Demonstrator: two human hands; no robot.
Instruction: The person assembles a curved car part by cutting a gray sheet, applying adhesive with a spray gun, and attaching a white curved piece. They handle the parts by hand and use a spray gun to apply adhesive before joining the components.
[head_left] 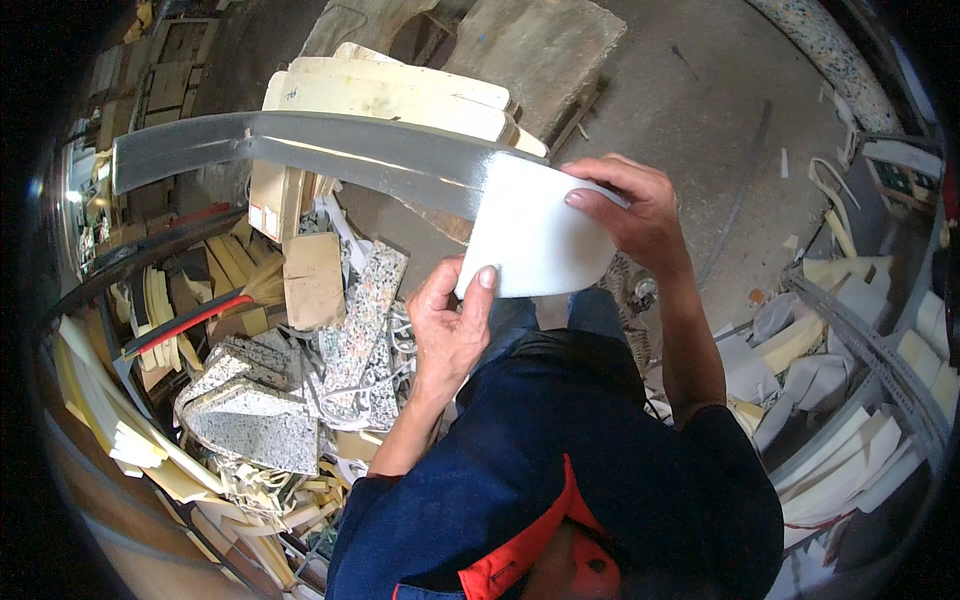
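Note:
Both my hands hold a long curved strip [300, 150] whose near end is a white, rounded foam panel [535, 235] and whose far part is grey and runs off to the left. My left hand [450, 320] pinches the panel's lower left edge with thumb on top. My right hand [635, 215] grips its upper right edge, fingers curled over the top. The piece hangs in the air in front of my chest.
Under the strip lies a heap of foam offcuts: speckled grey blocks [255, 420], cream slabs [390, 90], a cardboard piece [312, 280]. More cream and white scraps [850, 440] pile up at right by a metal rail. Bare concrete floor [700, 110] stretches ahead.

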